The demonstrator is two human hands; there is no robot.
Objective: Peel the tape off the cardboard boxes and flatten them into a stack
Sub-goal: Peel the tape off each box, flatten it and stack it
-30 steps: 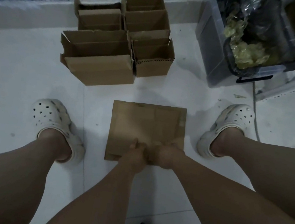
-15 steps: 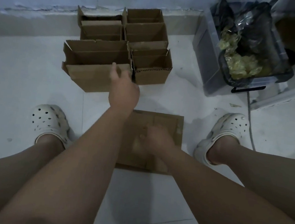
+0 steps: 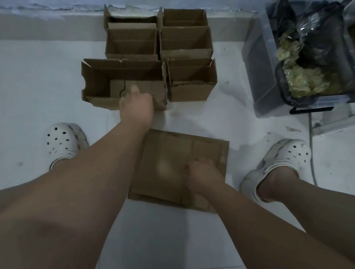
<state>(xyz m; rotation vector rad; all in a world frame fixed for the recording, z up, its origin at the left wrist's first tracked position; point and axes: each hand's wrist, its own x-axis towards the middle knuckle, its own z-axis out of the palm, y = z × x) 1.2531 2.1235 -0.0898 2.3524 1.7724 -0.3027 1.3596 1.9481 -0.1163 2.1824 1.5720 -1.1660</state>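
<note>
Head view: the step in hand is judged to be the fetching of the next box. The left hand (image 3: 136, 107) is extended to the near wall of the nearest open box (image 3: 98, 80), which stands upright on the tiled floor (image 3: 19, 103) in front of the other open boxes (image 3: 183, 43) by the wall. Motion blur hides whether its fingers are closed on the cardboard. The right hand (image 3: 203, 173) rests with curled fingers on the flattened cardboard (image 3: 165, 155) lying between the feet. Whether it pinches anything cannot be told. The next move calls for a firm grasp of the box wall, drawing the box towards the flattened cardboard, then finding its tape.
</note>
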